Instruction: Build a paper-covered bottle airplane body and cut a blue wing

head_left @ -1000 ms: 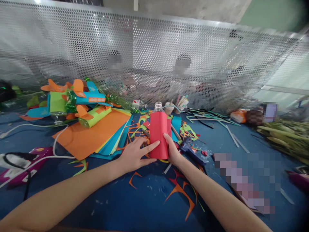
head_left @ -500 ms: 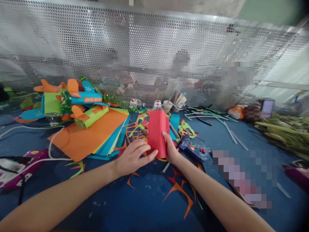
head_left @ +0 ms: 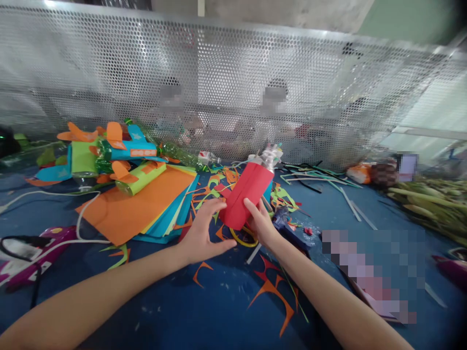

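A clear plastic bottle (head_left: pixel 270 156) wrapped in red paper (head_left: pixel 245 197) leans to the right, its neck up and away from me. My right hand (head_left: pixel 261 221) grips its right side, thumb lying on the paper. My left hand (head_left: pixel 204 228) is at its lower left with thumb and fingers spread apart; whether the fingertips touch the paper I cannot tell. Below the bottle, a yellow ring, perhaps a tape roll (head_left: pixel 243 240), lies on the blue table (head_left: pixel 175 311). A dark blue glue gun (head_left: pixel 292 231) rests right of my right hand.
Orange sheets (head_left: pixel 134 209) lie over blue and yellow paper at left. Several paper-covered bottle models (head_left: pixel 133 148) stand behind them. Paper scraps (head_left: pixel 272 296) are scattered around. A white cord (head_left: pixel 87 209) crosses the left side. A perforated metal screen (head_left: pixel 226 82) closes off the back; dry husks (head_left: pixel 434 199) lie at right.
The wrapped bottle has gone from upright to tilted right, lifting at its lower end. My left hand's fingers have spread wider. The yellow ring shows more.
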Motion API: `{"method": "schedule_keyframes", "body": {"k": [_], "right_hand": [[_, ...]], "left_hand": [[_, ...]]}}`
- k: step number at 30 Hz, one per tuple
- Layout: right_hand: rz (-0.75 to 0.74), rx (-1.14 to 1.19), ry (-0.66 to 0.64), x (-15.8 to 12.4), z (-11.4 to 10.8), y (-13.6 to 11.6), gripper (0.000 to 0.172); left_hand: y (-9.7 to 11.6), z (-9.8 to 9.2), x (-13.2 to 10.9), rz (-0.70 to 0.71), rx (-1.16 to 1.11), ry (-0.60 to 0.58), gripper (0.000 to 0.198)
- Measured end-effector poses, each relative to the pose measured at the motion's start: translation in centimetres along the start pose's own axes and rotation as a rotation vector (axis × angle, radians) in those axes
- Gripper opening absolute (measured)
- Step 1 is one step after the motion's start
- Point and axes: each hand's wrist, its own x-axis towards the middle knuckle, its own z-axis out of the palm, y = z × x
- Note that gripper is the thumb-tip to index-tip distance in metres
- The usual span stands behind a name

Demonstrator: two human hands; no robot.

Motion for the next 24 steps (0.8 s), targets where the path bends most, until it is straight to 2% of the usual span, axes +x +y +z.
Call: {"method": "schedule_keyframes", "body": {"k": [1, 3, 10, 12, 16, 18, 20, 22, 24], "right_hand": [[-0.03, -0.015, 0.006, 0.1, 0.0, -0.1, 0.041], [-0.064, -0.045, -0.001, 0.1, 0.0, -0.4, 0.044], [0.013, -0.191, -0.175, -0.9, 1.1, -0.8, 0.035], [-0.019, -0.133, -0.125, -0.7, 1.1, -0.7, 0.036], [-0.172, -0.091, 0.1, 0.8, -0.2, -1.2, 0.036], [-0.267, -0.227, 0.231, 1.7, -1.4, -1.7, 0.035], [-0.368, -0.452, 0.306, 2.5, -2.6, -2.3, 0.036], [-0.433, -0.818, 0.252, 3.0, -3.6, -2.7, 0.031], [-0.455, -1.25, 0.056, 3.2, -4.2, -2.9, 0.019]], "left_hand": [[-0.2, 0.1, 0.2, -0.093, -0.071, -0.003, 0.077], [-0.9, 0.2, 0.7, -0.19, -0.18, -0.036, 0.082], [-2.9, 0.7, 1.0, -0.276, -0.273, -0.079, 0.077], [-3.2, 0.8, 1.1, -0.307, -0.304, -0.074, 0.069], [-3.9, 0.0, 1.9, -0.428, -0.252, -0.011, 0.061], [-4.3, -1.2, 2.7, -0.479, -0.108, 0.058, 0.063], [-4.9, -2.8, 3.4, -0.458, 0.11, 0.227, 0.064], [-5.7, -4.3, 3.9, -0.366, 0.307, 0.307, 0.063], [-6.8, -5.5, 4.1, -0.339, 0.446, 0.279, 0.063]]}}
